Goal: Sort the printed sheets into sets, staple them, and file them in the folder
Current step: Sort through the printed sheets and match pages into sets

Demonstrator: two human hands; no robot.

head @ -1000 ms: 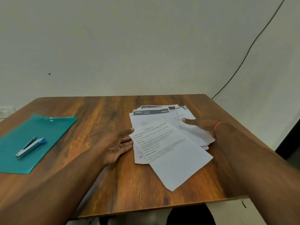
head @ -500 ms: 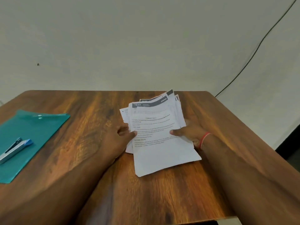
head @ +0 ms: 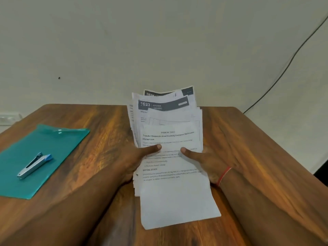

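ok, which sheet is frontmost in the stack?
The white sheet headed TASK ID 2412, under the thumbs of left hand and right hand. Sheets behind only peek out, two with dark header bands.

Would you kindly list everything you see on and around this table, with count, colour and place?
table: one, brown wood, fills the foreground
wall: one, off-white, behind table
cable: one, black, on wall at right
folder: one, teal, left on table
stapler: one, silver and blue, lying on folder
sheets: one stack, number unclear, white with dark headers, mid-table
wristband: one, red, right wrist
left hand: grips sheets' left edge
right hand: grips sheets' right edge
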